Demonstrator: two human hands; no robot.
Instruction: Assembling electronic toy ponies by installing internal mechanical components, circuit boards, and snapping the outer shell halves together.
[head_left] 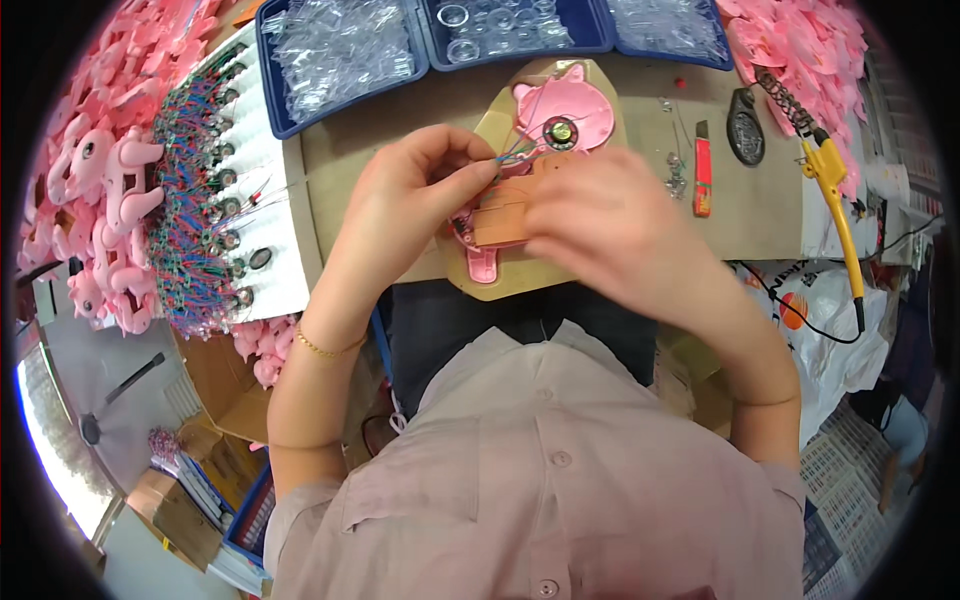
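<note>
A pink plastic toy shell half (pixel 592 98), shaped like an animal, lies in a tan holder (pixel 497 290) at the table's front. Inside its round head part sits a small round speaker (pixel 560 132), with thin coloured wires (pixel 517 152) running from it. My left hand (pixel 425 190) pinches these wires between thumb and forefinger, just left of the speaker. An orange-brown flat piece (pixel 500 222) covers the middle of the shell. Over its right side is my right hand (pixel 610 220), smeared by motion, so its fingers and anything in them cannot be made out.
Blue bins (pixel 425 70) of clear plastic parts line the back. At left lie rows of wired speakers (pixel 230 205) and heaped pink toy shells (pixel 90 160). A red cutter knife (pixel 702 170), a black oval object (pixel 744 127) and a yellow soldering iron (pixel 828 170) are at right.
</note>
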